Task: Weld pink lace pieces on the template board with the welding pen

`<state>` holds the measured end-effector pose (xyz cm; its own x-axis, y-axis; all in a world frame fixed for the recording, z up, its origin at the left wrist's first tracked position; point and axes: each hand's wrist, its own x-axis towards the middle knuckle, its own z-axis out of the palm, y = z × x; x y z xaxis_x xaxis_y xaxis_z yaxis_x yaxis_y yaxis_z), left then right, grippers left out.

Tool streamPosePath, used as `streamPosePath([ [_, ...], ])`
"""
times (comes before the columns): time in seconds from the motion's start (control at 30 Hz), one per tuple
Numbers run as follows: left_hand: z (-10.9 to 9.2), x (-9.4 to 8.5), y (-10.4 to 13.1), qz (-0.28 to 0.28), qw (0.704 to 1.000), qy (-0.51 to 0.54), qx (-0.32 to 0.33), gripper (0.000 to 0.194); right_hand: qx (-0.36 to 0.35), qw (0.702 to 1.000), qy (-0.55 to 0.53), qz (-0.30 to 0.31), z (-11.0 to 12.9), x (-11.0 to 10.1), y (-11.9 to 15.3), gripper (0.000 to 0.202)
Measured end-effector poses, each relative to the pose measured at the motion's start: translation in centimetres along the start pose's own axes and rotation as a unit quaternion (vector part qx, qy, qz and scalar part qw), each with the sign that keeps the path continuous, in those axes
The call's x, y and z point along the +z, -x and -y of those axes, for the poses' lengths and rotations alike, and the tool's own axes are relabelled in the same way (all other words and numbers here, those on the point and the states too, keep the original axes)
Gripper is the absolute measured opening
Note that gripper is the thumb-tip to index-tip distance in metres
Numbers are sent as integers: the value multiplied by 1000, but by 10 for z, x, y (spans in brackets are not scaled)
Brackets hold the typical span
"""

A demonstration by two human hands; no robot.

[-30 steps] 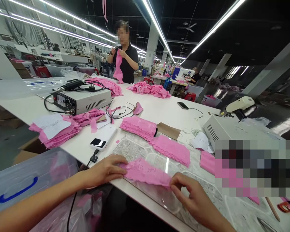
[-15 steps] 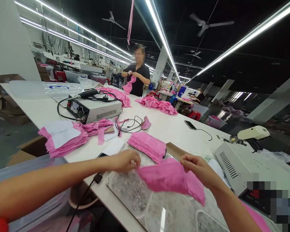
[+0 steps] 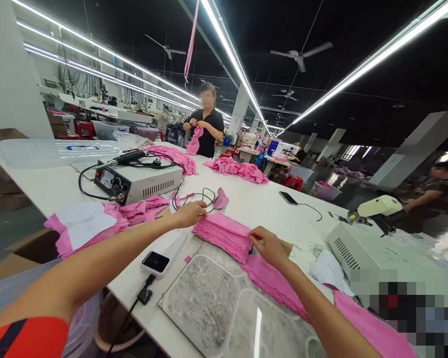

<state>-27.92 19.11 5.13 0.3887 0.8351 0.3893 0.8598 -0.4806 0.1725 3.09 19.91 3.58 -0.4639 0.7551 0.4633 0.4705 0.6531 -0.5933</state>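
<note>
A thin pink fabric piece lies spread over the top of a pink fabric stack. My left hand is closed in a pinch at the piece's far left corner. At its right end, my right hand pinches the edge between thumb and fingers. Under my right forearm runs a second pile of pink pieces, partly hidden by the arm. Both piles are at a grey marbled board with rounded clear panels.
A metal control box with coiled black cables stands left, beside paper-topped pink bundles. A white power bank with a cable sits near the edge. Right are a phone and a pale machine. A co-worker handles pink fabric across the table.
Both hands have moved away from me and slightly left, carrying the pink piece from above the board onto the stack. A person has come into view at far right.
</note>
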Motion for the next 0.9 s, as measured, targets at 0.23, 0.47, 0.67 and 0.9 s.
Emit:
streamPosePath([
  [0.23, -50, 13, 12, 24, 995, 45, 89, 21, 109, 994, 29, 9, -6, -32, 65, 26],
  [0.47, -152, 73, -12, 152, 969, 95, 167, 12, 214, 975, 38, 36, -14, -59, 126, 22],
  [0.67, -165, 92, -43, 227, 963, 94, 109, 30, 228, 973, 27, 37, -20, -57, 135, 25],
  [0.9, -158, 82, -54, 292, 946, 116, 83, 31, 224, 974, 3, 41, -20, -60, 135, 22],
])
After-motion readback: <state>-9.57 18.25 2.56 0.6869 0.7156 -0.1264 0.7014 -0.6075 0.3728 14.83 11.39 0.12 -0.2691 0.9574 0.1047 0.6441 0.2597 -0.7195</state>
